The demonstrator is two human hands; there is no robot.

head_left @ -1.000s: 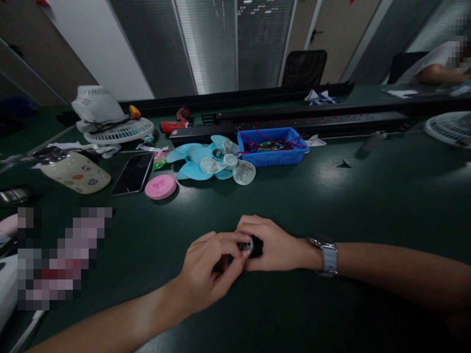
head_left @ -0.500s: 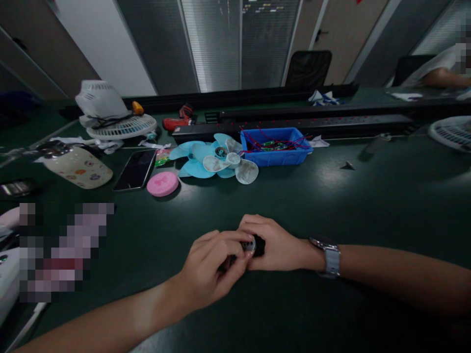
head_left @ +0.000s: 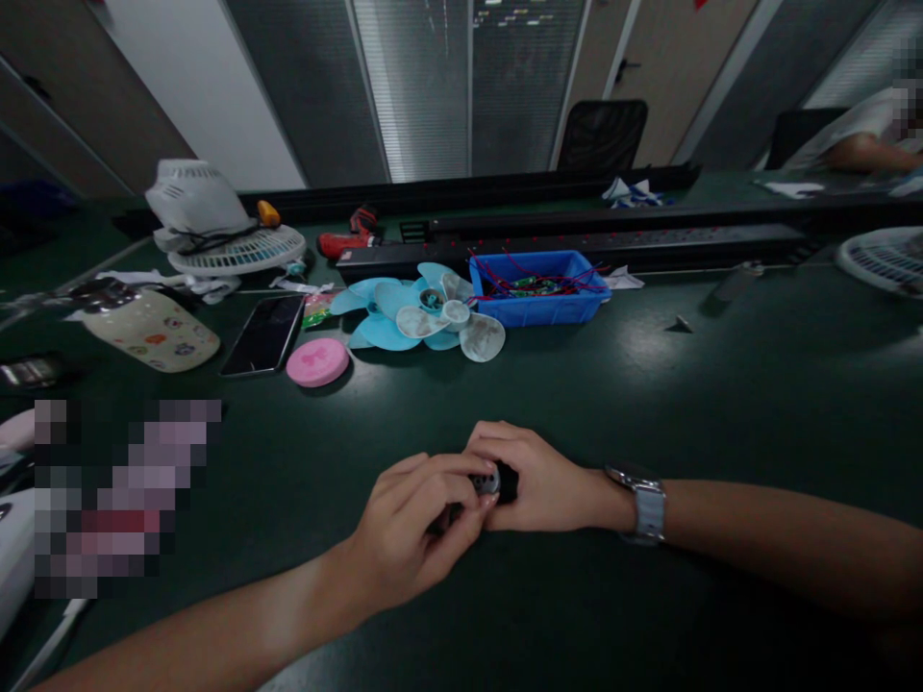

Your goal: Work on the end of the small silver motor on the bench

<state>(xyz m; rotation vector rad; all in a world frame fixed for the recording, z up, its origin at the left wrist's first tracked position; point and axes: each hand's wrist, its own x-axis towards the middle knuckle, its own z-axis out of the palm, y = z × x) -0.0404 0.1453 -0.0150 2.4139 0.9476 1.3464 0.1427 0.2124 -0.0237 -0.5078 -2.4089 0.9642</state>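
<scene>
My left hand (head_left: 418,529) and my right hand (head_left: 540,481) meet over the dark green table. Between them is a small black part with a round silver metal face (head_left: 489,481); its exact kind is hard to make out. The left fingertips and thumb pinch it around the silver face. My right hand curls around its black side, and those fingers cover much of it. A watch with a grey strap (head_left: 649,509) is on the right wrist.
Beyond the hands lie blue and clear fan blades (head_left: 433,312), a blue bin (head_left: 548,308) of wired circuit boards and a pink round case (head_left: 318,362). A phone (head_left: 263,334), a patterned bottle (head_left: 155,332) and a fan (head_left: 231,248) are further left. A person (head_left: 861,139) sits at far right.
The hands keep the same grip on the part. The whole view has shifted very slightly.
</scene>
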